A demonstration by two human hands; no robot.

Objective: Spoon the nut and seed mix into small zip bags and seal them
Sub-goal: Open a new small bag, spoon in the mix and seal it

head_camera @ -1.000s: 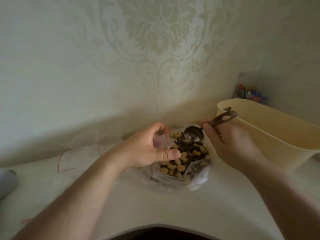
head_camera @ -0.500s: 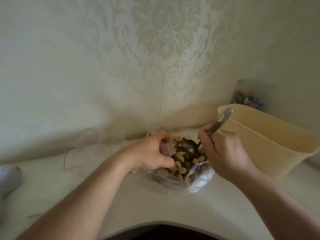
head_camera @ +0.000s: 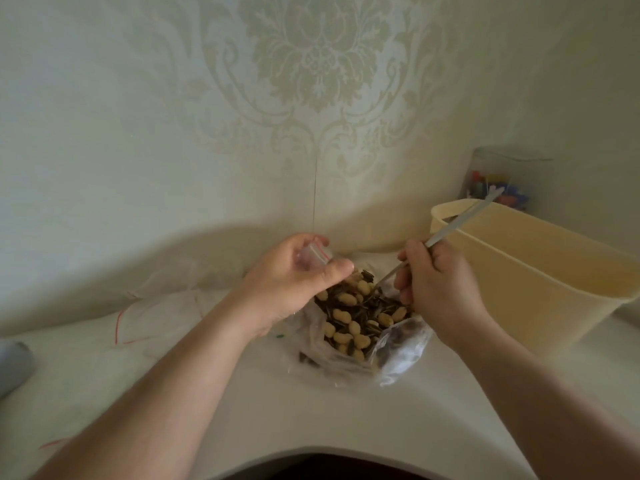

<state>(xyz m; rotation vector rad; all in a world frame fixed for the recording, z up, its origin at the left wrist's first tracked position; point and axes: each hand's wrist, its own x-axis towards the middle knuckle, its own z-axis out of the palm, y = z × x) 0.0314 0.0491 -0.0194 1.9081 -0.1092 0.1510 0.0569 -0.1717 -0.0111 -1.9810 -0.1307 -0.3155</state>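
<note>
Bare forearms (no sleeves visible)

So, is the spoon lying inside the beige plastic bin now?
No, the right hand grips the spoon, whose bowl end dips into the nut and seed mix, in front of the bin.

spoon bowl buried in nut mix

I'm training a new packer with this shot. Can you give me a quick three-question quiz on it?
1. True or false: the left hand holds a small zip bag.
2. Where is the spoon bowl? A) above the beige tub B) down in the nut and seed mix C) on the table
3. Fill in: the right hand grips the spoon's ____.

Key: 1 true; 2 B; 3 handle.
</note>
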